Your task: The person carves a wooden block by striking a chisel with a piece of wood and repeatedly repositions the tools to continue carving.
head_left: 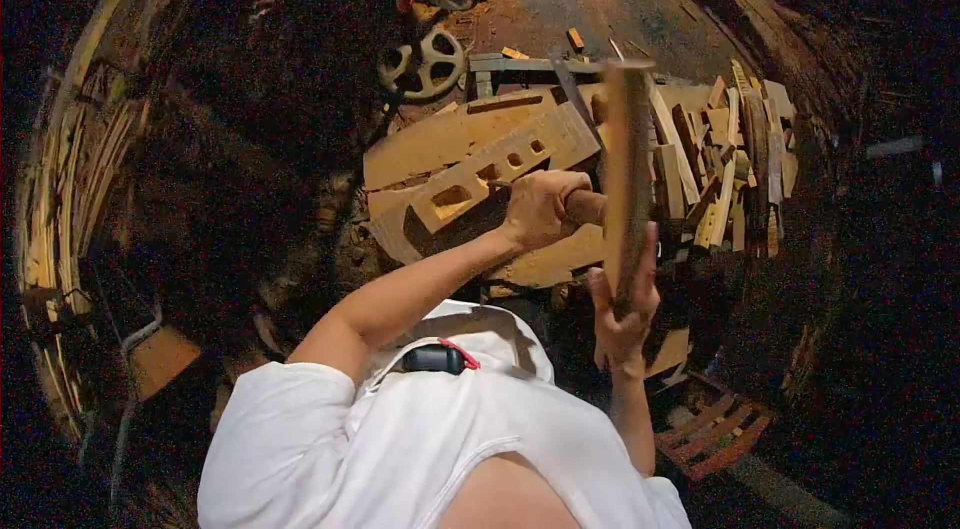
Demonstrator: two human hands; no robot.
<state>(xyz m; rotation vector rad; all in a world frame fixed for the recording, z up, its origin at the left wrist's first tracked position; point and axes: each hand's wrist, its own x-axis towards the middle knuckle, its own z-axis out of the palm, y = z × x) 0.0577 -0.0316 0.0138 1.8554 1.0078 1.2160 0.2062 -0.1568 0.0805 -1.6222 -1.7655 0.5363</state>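
Two tight grips over workshop's scrap-wood pile (722,164): left hand (540,209) on handle (586,206), right hand (624,314) on plank (627,144).

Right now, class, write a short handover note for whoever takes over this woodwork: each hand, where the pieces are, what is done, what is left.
Left hand: shut round the handle of a bladed tool, blade pointing up.
Right hand: grips the lower end of an upright wood strip beside that blade.
Slotted board lies beyond the hands; offcuts heaped to its right.
Done: offcuts already piled.
Left: strip in hand; whether the blade touches it cannot be told.
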